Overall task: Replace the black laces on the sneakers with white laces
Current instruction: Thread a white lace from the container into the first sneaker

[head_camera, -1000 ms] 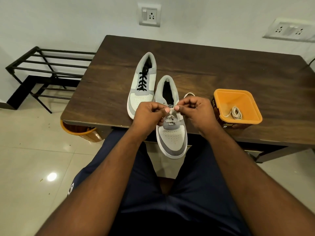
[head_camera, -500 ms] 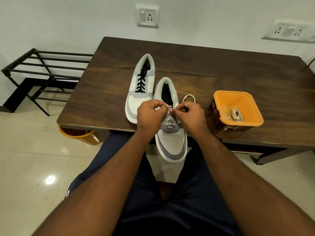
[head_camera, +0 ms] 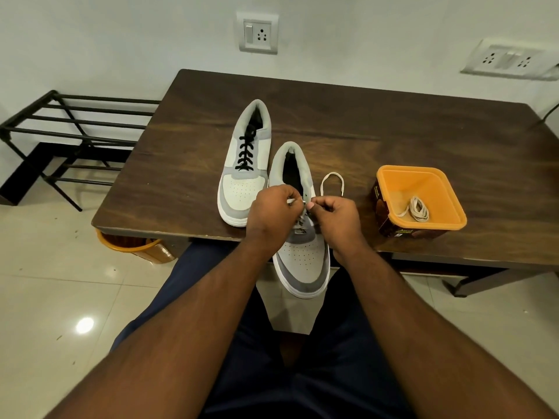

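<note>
Left hand (head_camera: 270, 216): its fingers are curled and pinch one end of the white lace (head_camera: 295, 201) above the near sneaker.
Right hand (head_camera: 332, 216): its fingers are curled too and pinch the other part of the same white lace, thumb and forefinger almost meeting those of the left hand.
Near sneaker (head_camera: 302, 261): grey and white, it lies on the front edge of the desk (head_camera: 393, 131) with its toe sticking out past the edge toward the person; the white lace is threaded through its lower eyelets, and the upper eyelets, as far as they show, carry no lace.
Loose loop (head_camera: 332, 184): a slack part of the white lace lies on the desk just beside the near sneaker, on its right, behind the right hand.
Far sneaker (head_camera: 246, 164): it lies to the left and farther back, wholly on the desk, its side close against the near sneaker, and carries its black lace (head_camera: 245, 152).
Orange tub (head_camera: 419, 201): it stands open on the desk, well to the right of the sneakers, with a second white lace (head_camera: 417, 208) bundled inside.
Surroundings: a black metal rack (head_camera: 60, 137) stands on the floor at the left, and an orange bucket (head_camera: 133, 247) shows under the left corner of the desk.
</note>
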Demonstrator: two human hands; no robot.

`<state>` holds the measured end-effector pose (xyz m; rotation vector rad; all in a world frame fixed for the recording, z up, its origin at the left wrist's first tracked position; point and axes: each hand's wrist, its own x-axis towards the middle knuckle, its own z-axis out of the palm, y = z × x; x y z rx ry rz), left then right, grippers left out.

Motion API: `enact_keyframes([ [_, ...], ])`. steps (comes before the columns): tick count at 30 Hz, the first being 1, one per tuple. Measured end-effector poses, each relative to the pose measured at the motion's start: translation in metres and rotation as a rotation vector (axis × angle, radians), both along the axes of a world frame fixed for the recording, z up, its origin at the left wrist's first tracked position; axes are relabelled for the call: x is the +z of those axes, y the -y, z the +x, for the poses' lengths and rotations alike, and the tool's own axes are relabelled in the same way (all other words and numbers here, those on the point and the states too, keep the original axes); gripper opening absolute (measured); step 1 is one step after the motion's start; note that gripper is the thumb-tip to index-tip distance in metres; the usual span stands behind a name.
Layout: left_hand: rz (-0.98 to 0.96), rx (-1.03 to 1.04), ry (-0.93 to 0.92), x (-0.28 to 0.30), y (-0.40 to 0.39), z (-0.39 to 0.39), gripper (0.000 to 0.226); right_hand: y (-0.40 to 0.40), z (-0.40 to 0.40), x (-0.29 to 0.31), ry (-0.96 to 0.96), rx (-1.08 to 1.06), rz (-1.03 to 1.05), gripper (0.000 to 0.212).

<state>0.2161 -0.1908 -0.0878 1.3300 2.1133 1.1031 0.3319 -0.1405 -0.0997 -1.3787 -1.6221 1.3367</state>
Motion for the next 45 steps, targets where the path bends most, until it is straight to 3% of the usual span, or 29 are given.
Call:
enact_keyframes([
  [7, -0.062, -0.093, -0.108, -0.003, -0.003, 0.002, 0.019, 0.001, 0.001, 0.001, -0.052, 0.007, -0.037, 0.014],
  [13, -0.021, -0.033, 0.023, -0.011, -0.004, 0.005, 0.017, -0.003, 0.005, -0.004, -0.104, 0.005, -0.106, 0.015],
  [17, -0.012, -0.033, 0.039, -0.012, -0.004, 0.003, 0.016, -0.007, 0.006, -0.009, -0.071, 0.046, -0.027, 0.01],
  [21, -0.019, -0.068, -0.195, -0.015, 0.005, 0.0, 0.026, -0.019, 0.007, -0.003, 0.143, 0.158, 0.088, 0.01],
  [24, 0.012, -0.047, -0.264, -0.02, 0.011, -0.001, 0.029, -0.043, 0.014, 0.008, 0.385, 0.247, 0.25, 0.011],
  [27, 0.04, -0.016, -0.262, -0.023, 0.013, 0.0, 0.028, -0.081, 0.026, 0.034, 0.501, 0.122, 0.39, 0.009],
  [30, 0.06, 0.001, -0.258, -0.025, 0.013, 0.003, 0.026, -0.113, 0.032, 0.065, 0.448, -0.095, 0.446, 0.01],
  [32, 0.058, 0.006, -0.254, -0.026, 0.013, 0.004, 0.027, -0.119, 0.027, 0.071, 0.429, -0.124, 0.432, 0.01],
  [35, 0.07, 0.01, -0.277, -0.026, 0.013, 0.004, 0.027, -0.101, 0.015, 0.059, 0.373, -0.029, 0.361, 0.012],
  [38, 0.088, 0.014, -0.325, -0.026, 0.013, 0.003, 0.026, -0.071, 0.008, 0.035, 0.376, 0.101, 0.298, 0.027],
  [42, 0.11, 0.03, -0.411, -0.032, 0.011, 0.001, 0.025, -0.039, 0.001, 0.009, 0.362, 0.205, 0.251, 0.019],
  [45, 0.146, -0.01, -0.337, -0.04, 0.01, -0.001, 0.024, -0.031, 0.001, 0.003, 0.38, 0.27, 0.281, 0.017],
])
